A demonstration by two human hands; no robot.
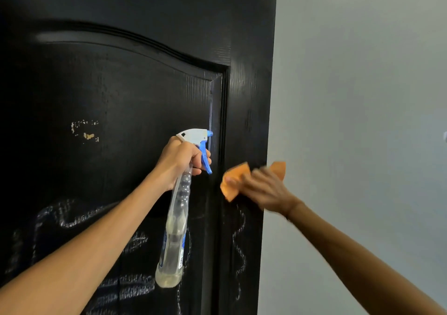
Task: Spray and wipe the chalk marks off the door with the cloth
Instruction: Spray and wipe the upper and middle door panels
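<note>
Black door (135, 92) fills left of view, grey wall (362, 97) right. My left hand (180, 162) curled round neck of clear spray bottle (175, 230), finger on blue trigger, nozzle facing door. My right hand (263, 189), blurred, fingers clamped on orange cloth (233, 181) pressed against door's right stile. White chalk marks (72, 215) low on panel and down stile below cloth. Chipped paint patch (85, 131) mid-panel.

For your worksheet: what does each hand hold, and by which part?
Left hand grips the spray bottle by its neck; right hand holds the cloth around its middle.
</note>
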